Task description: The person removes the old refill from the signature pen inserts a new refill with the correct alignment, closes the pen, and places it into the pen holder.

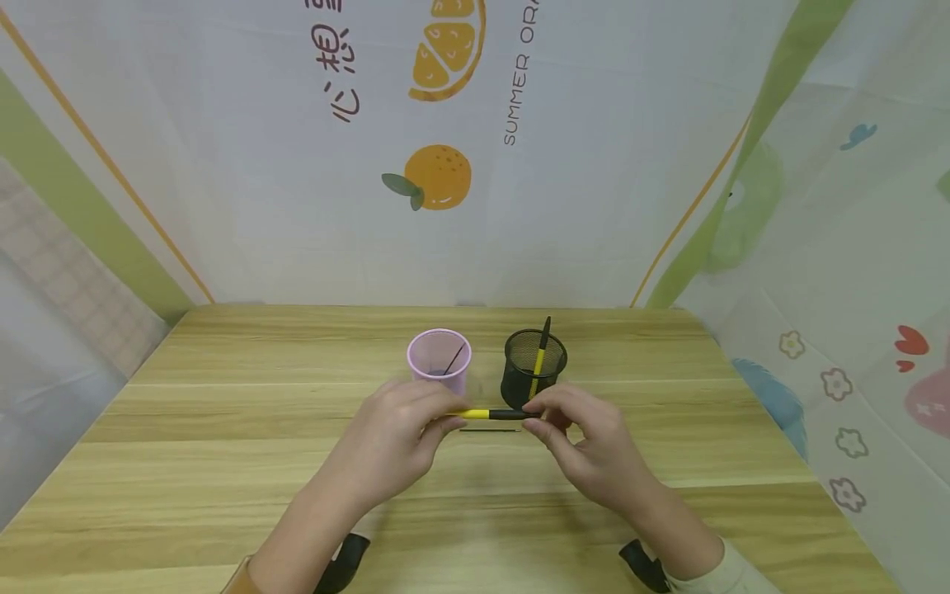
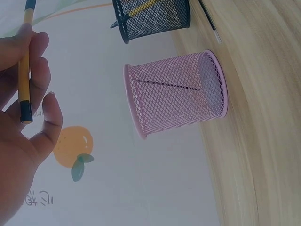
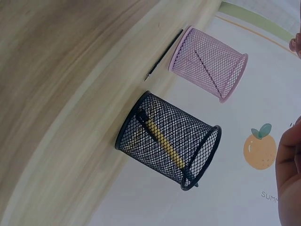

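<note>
A yellow and black pen (image 1: 477, 414) is held level between both hands above the wooden table. The left hand (image 1: 393, 437) grips its yellow end, and in the left wrist view the pen (image 2: 24, 87) lies across the curled fingers. At the black end, the right hand (image 1: 590, 441) pinches it between thumb and fingers; the tip is hidden there. A thin dark pen refill (image 1: 490, 430) lies on the table just beyond the hands. Behind them stand a pink mesh cup (image 2: 176, 101) with one thin dark refill inside and a black mesh cup (image 3: 169, 136) holding another yellow and black pen (image 1: 539, 359).
The wooden table (image 1: 245, 412) ends at a white cloth backdrop (image 1: 297, 206) printed with oranges. Printed cloth also hangs at the left and right sides. Black curved pieces (image 1: 347, 561) show beside the forearms at the bottom.
</note>
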Action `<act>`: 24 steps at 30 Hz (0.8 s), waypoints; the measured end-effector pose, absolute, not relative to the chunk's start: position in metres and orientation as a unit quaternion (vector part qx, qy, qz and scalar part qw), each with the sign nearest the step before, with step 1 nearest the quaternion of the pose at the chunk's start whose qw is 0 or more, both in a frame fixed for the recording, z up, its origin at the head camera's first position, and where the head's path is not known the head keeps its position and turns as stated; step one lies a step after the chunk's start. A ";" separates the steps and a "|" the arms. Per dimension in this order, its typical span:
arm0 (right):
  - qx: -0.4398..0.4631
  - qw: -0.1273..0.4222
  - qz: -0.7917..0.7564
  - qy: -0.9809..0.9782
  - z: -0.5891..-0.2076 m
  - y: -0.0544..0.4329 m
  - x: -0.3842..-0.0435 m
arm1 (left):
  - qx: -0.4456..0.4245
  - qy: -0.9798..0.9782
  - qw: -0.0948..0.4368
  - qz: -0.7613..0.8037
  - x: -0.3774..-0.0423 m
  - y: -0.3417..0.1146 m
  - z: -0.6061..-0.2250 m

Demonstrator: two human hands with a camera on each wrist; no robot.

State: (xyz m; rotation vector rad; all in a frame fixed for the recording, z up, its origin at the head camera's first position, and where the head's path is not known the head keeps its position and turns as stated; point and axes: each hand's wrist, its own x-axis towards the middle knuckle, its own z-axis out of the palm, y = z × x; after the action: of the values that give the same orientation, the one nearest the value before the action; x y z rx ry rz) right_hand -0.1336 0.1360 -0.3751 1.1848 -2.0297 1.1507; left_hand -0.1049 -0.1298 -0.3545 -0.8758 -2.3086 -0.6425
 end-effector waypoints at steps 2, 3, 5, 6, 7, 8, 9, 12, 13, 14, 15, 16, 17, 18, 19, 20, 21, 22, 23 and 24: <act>0.436 0.259 0.424 -0.750 -0.375 0.136 -0.134 | -0.329 -0.866 0.291 -0.241 -0.105 -0.130 -0.355; 0.435 0.258 0.424 -0.751 -0.375 0.136 -0.133 | -0.329 -0.865 0.291 -0.242 -0.105 -0.130 -0.355; 0.433 0.257 0.422 -0.754 -0.375 0.135 -0.133 | -0.329 -0.865 0.292 -0.241 -0.105 -0.130 -0.355; 0.431 0.257 0.421 -0.755 -0.375 0.135 -0.133 | -0.329 -0.865 0.292 -0.241 -0.105 -0.130 -0.355; 0.429 0.256 0.420 -0.757 -0.375 0.135 -0.133 | -0.330 -0.865 0.293 -0.242 -0.105 -0.130 -0.354; 0.428 0.256 0.418 -0.759 -0.375 0.135 -0.132 | -0.330 -0.864 0.293 -0.242 -0.105 -0.130 -0.354; 0.427 0.255 0.417 -0.761 -0.375 0.135 -0.132 | -0.330 -0.864 0.294 -0.242 -0.105 -0.130 -0.354; 0.424 0.252 0.413 -0.766 -0.375 0.135 -0.132 | -0.332 -0.862 0.296 -0.242 -0.105 -0.131 -0.354; 0.424 0.250 0.411 -0.767 -0.376 0.135 -0.132 | -0.332 -0.862 0.297 -0.242 -0.105 -0.131 -0.354; 0.423 0.249 0.411 -0.768 -0.376 0.134 -0.132 | -0.332 -0.861 0.298 -0.242 -0.105 -0.131 -0.354; 0.423 0.248 0.410 -0.769 -0.376 0.134 -0.131 | -0.333 -0.861 0.299 -0.241 -0.105 -0.131 -0.354; 0.422 0.248 0.408 -0.771 -0.376 0.134 -0.131 | -0.334 -0.860 0.300 -0.241 -0.105 -0.131 -0.354; 0.422 0.248 0.407 -0.771 -0.376 0.134 -0.131 | -0.334 -0.860 0.301 -0.241 -0.105 -0.131 -0.354; 0.422 0.248 0.407 -0.772 -0.376 0.134 -0.131 | -0.335 -0.859 0.302 -0.240 -0.105 -0.131 -0.355; 0.422 0.247 0.405 -0.772 -0.376 0.133 -0.131 | -0.336 -0.859 0.304 -0.240 -0.105 -0.130 -0.355; 0.422 0.248 0.403 -0.773 -0.377 0.133 -0.130 | -0.337 -0.858 0.305 -0.239 -0.105 -0.130 -0.355; 0.422 0.249 0.401 -0.774 -0.377 0.133 -0.130 | -0.338 -0.857 0.307 -0.239 -0.105 -0.130 -0.355; 0.422 0.250 0.400 -0.775 -0.377 0.134 -0.130 | -0.339 -0.856 0.308 -0.240 -0.105 -0.130 -0.354; 0.421 0.250 0.398 -0.776 -0.377 0.134 -0.130 | -0.340 -0.855 0.310 -0.239 -0.105 -0.130 -0.354; 0.421 0.249 0.396 -0.777 -0.377 0.134 -0.130 | -0.341 -0.854 0.312 -0.239 -0.105 -0.129 -0.354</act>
State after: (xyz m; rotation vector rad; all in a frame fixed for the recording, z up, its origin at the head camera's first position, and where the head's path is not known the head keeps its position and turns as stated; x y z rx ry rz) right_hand -0.1298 0.1338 -0.3767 1.1465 -2.1165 1.0779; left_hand -0.1048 -0.1294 -0.3542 -0.9003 -2.2542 -0.6299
